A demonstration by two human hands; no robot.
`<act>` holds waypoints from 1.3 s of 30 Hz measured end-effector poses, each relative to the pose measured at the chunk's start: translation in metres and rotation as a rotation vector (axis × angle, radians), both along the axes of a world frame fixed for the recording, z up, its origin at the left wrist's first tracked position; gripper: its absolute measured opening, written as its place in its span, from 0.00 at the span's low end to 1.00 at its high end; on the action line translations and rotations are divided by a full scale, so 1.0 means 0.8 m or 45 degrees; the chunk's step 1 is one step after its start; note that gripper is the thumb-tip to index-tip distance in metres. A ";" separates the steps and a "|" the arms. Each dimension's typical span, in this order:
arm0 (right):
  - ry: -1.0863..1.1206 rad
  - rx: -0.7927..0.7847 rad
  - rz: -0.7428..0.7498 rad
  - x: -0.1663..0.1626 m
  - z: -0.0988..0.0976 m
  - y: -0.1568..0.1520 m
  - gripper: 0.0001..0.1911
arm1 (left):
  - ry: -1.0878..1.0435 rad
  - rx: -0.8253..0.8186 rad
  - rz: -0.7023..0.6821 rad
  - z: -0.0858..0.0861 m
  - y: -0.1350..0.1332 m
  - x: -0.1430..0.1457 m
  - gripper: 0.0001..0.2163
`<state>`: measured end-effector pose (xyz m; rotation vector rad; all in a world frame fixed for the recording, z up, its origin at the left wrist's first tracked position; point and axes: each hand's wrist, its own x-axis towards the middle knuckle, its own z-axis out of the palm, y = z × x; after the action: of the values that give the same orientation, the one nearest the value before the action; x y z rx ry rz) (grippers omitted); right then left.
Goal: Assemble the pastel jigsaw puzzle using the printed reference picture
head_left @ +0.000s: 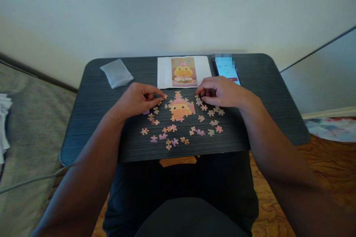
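Note:
A partly joined jigsaw puzzle [180,109] with a yellow figure lies in the middle of a small dark table [94,92]. Several loose pieces [172,135] are scattered around and below it. My left hand [137,98] rests left of the puzzle, fingers pinched on a small piece [164,97] at its upper left. My right hand [219,92] sits right of the puzzle, fingers curled down onto pieces at its upper right edge; whether it grips one is hidden. A reference picture sheet [184,71] lies just behind the puzzle.
A clear plastic bag [116,73] lies at the table's back left. A phone [227,68] with a lit screen rests at the back right, behind my right hand. A wall stands close behind the table. My lap is under the front edge.

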<state>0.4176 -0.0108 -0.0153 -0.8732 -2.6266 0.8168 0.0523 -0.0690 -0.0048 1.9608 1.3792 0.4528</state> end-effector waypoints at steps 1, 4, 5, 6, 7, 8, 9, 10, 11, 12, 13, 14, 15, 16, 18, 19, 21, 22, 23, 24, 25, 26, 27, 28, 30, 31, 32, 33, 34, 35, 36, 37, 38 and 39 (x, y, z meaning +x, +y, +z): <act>-0.007 -0.016 -0.006 0.000 0.000 0.000 0.13 | 0.002 0.002 -0.005 -0.001 0.000 -0.001 0.16; 0.002 -0.089 -0.042 -0.002 -0.001 0.000 0.14 | 0.000 0.012 -0.011 -0.005 0.002 -0.004 0.16; 0.007 -0.111 -0.062 -0.003 0.000 -0.001 0.14 | 0.002 0.013 -0.010 -0.007 0.003 -0.005 0.16; 0.010 -0.128 -0.082 -0.004 0.000 -0.002 0.14 | 0.006 0.013 -0.010 -0.008 0.004 -0.007 0.16; 0.012 -0.140 -0.098 -0.006 0.000 -0.002 0.13 | 0.008 0.012 -0.013 -0.010 0.005 -0.008 0.15; 0.013 -0.152 -0.107 -0.007 -0.001 -0.003 0.13 | 0.006 0.012 -0.017 -0.011 0.007 -0.009 0.15; 0.019 -0.163 -0.112 -0.008 -0.001 -0.003 0.12 | 0.002 0.008 -0.021 -0.012 0.008 -0.010 0.15; 0.026 -0.175 -0.113 -0.008 -0.001 -0.003 0.12 | -0.002 0.002 -0.021 -0.013 0.009 -0.011 0.15; 0.033 -0.187 -0.117 -0.008 -0.002 -0.003 0.11 | -0.006 -0.006 -0.018 -0.014 0.010 -0.012 0.15; 0.036 -0.198 -0.122 -0.008 -0.002 -0.003 0.11 | -0.009 -0.014 -0.015 -0.015 0.011 -0.013 0.15; 0.040 -0.208 -0.126 -0.008 -0.003 -0.002 0.11 | -0.007 -0.018 -0.010 -0.016 0.012 -0.014 0.16; 0.042 -0.214 -0.125 -0.007 -0.003 -0.002 0.11 | -0.003 -0.021 -0.008 -0.016 0.012 -0.015 0.16; 0.043 -0.207 -0.119 -0.007 -0.004 -0.001 0.10 | -0.001 -0.022 -0.010 -0.017 0.013 -0.016 0.16; 0.043 -0.184 -0.110 -0.006 -0.004 0.000 0.09 | -0.001 -0.025 -0.013 -0.018 0.013 -0.017 0.16; 0.037 -0.107 -0.096 -0.006 -0.005 0.001 0.08 | -0.006 -0.033 -0.013 -0.018 0.013 -0.018 0.16; 0.030 -0.071 -0.093 -0.005 -0.006 0.002 0.07 | -0.011 -0.035 -0.008 -0.018 0.013 -0.018 0.15; 0.018 -0.039 -0.091 -0.005 -0.007 0.003 0.07 | -0.017 -0.025 0.005 -0.018 0.013 -0.018 0.14; 0.015 -0.044 -0.091 -0.005 -0.007 0.004 0.07 | -0.017 -0.015 0.009 -0.018 0.013 -0.018 0.14; 0.011 -0.054 -0.094 -0.005 -0.008 0.004 0.07 | -0.018 -0.002 0.015 -0.019 0.012 -0.018 0.13; 0.009 -0.065 -0.100 -0.005 -0.008 0.005 0.07 | -0.023 0.016 0.024 -0.020 0.013 -0.018 0.13; 0.007 -0.077 -0.107 -0.005 -0.008 0.005 0.07 | -0.030 0.040 0.035 -0.021 0.013 -0.019 0.12; 0.009 -0.086 -0.115 -0.005 -0.008 0.005 0.06 | -0.038 0.069 0.051 -0.022 0.013 -0.020 0.12; 0.014 -0.092 -0.119 -0.005 -0.009 0.006 0.06 | -0.046 0.099 0.072 -0.024 0.013 -0.021 0.11; 0.022 -0.096 -0.118 -0.005 -0.009 0.006 0.06 | -0.050 0.131 0.096 -0.025 0.013 -0.022 0.11; 0.038 -0.095 -0.112 -0.005 -0.008 0.005 0.06 | -0.033 0.171 0.129 -0.025 0.013 -0.024 0.11; 0.043 -0.096 -0.112 -0.006 -0.008 0.005 0.05 | -0.015 0.179 0.135 -0.025 0.013 -0.025 0.12; 0.047 -0.102 -0.116 -0.006 -0.007 0.004 0.05 | 0.008 0.179 0.135 -0.024 0.013 -0.025 0.13; 0.048 -0.115 -0.123 -0.006 -0.007 0.004 0.05 | 0.029 0.174 0.133 -0.023 0.013 -0.025 0.13; 0.050 -0.130 -0.130 -0.007 -0.006 0.003 0.05 | 0.045 0.165 0.135 -0.022 0.012 -0.025 0.14; 0.052 -0.143 -0.133 -0.007 -0.005 0.003 0.04 | 0.058 0.151 0.138 -0.021 0.012 -0.026 0.14; 0.056 -0.150 -0.131 -0.007 -0.005 0.002 0.04 | 0.068 0.144 0.147 -0.020 0.012 -0.027 0.14; 0.062 -0.150 -0.125 -0.007 -0.005 0.002 0.04 | 0.078 0.144 0.159 -0.018 0.012 -0.027 0.14; 0.066 -0.143 -0.119 -0.007 -0.005 0.002 0.04 | 0.087 0.148 0.168 -0.016 0.012 -0.028 0.14; 0.068 -0.134 -0.116 -0.007 -0.005 0.002 0.03 | 0.091 0.155 0.177 -0.014 0.011 -0.029 0.15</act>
<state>0.4118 -0.0089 -0.0193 -0.9768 -2.4975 0.9481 0.0294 -0.0599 -0.0159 2.0027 1.5729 0.5470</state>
